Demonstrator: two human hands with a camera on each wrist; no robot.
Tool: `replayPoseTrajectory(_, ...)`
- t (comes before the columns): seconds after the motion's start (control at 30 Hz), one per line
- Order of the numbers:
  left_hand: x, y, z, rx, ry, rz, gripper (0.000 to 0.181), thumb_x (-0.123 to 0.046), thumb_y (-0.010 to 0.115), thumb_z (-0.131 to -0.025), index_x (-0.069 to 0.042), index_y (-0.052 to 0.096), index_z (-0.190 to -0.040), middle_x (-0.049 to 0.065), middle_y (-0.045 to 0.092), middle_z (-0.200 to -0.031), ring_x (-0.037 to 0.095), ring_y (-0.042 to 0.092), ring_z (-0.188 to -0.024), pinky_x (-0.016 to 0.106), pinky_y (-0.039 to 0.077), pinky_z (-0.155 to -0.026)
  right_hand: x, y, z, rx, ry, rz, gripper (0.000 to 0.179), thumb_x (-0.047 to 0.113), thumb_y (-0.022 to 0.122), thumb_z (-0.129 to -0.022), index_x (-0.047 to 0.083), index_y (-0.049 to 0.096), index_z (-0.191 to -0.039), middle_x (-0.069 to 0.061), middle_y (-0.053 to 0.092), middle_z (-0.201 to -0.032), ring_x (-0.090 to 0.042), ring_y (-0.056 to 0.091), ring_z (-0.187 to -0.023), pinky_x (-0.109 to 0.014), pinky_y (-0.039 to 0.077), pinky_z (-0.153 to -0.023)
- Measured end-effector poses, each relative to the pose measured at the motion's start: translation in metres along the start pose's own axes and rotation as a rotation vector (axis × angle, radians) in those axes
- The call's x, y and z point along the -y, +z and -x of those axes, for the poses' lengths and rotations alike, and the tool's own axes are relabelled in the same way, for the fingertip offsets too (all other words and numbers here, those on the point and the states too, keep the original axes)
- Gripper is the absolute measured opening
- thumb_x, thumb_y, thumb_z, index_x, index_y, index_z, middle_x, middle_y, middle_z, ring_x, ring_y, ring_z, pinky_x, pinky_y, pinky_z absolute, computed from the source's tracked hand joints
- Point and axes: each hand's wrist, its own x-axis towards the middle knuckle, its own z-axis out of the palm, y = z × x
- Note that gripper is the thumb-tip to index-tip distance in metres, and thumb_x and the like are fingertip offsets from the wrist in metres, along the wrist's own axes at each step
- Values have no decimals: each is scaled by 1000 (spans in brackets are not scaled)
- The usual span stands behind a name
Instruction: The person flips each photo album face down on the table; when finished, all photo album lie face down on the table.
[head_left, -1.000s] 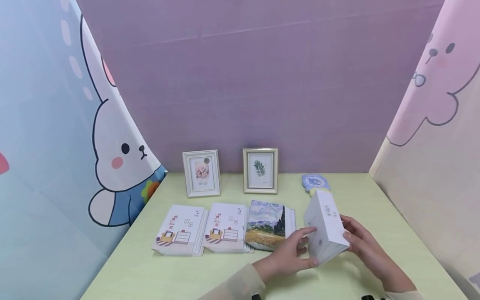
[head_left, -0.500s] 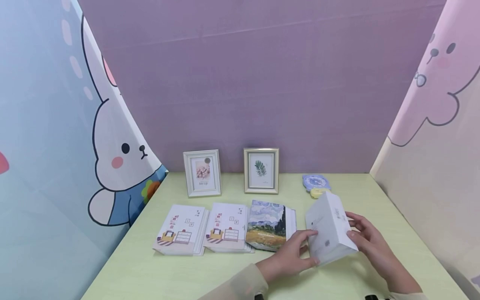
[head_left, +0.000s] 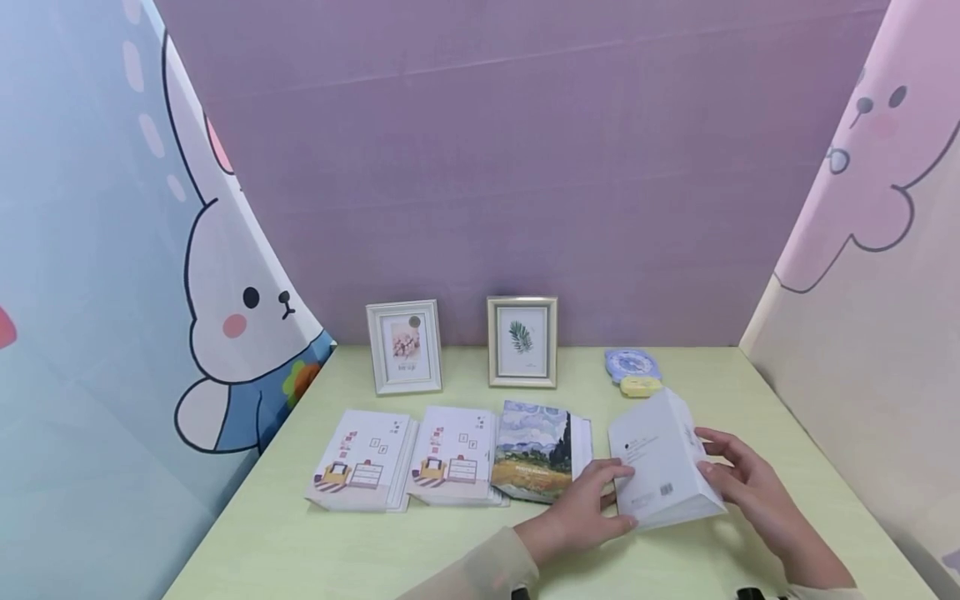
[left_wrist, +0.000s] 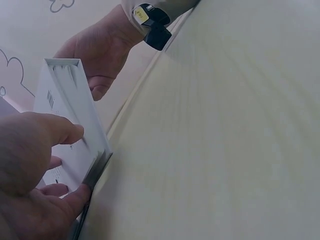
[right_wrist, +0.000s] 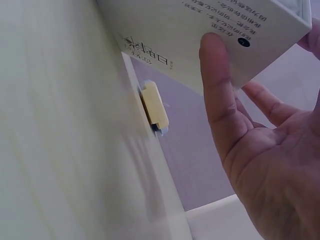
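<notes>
A white photo album point(head_left: 660, 462) stands tilted on the table at the right in the head view, its printed barcode face turned up and its spine to the right. My left hand point(head_left: 581, 512) holds its left side, index fingertip on the cover and thumb near the lower corner. In the left wrist view, pages show at the end of the album point(left_wrist: 65, 107). My right hand point(head_left: 757, 492) is beside the spine. In the right wrist view, the right hand point(right_wrist: 275, 160) has one straight finger touching the album's printed side point(right_wrist: 170, 40), the others spread behind.
Left of the hands lie a landscape-covered photo album point(head_left: 531, 454) and two white albums with a drawn room, one in the middle point(head_left: 453, 454) and one left point(head_left: 360, 462). Two picture frames, white point(head_left: 403, 346) and gold point(head_left: 522, 342), stand behind. A blue object point(head_left: 632, 364) and yellow one point(head_left: 641, 387) lie back right.
The white photo album has turned so its barcode face shows more and its spine less. My right hand has shifted slightly right with it; the left has stayed almost in place.
</notes>
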Motion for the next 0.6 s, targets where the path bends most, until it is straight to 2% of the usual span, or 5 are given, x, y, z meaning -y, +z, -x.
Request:
replayPoseTrajectory(0.2, 2, 2, -1, -30, -26, 40, 67, 2, 83, -84, -4, 55, -145, 5, 39, -156, 17, 61, -127, 19, 51, -101, 0, -3, 0, -27, 43, 76, 45, 0, 57, -106, 0, 48, -149, 3, 64, -119, -13, 72, -91, -32, 62, -67)
replayPoseTrajectory(0.37, 0, 3, -4, -52, -63, 73, 71, 4, 84, -82, -3, 54, -146, 3, 40, -154, 15, 64, -122, 17, 53, -96, 3, -4, -2, -70, 121, 195, 45, 10, 61, -107, -5, 48, -147, 3, 64, -117, -12, 70, -91, -29, 60, -68)
replayPoseTrajectory(0.6, -3, 5, -7, -67, -82, 16, 76, 3, 86, -80, 0, 52, -148, 3, 40, -154, 14, 64, -121, 15, 52, -96, 4, -3, 0, -81, 281, 310, 52, 23, 65, -106, -6, 50, -146, -19, 59, -130, -10, 67, -87, -30, 59, -65)
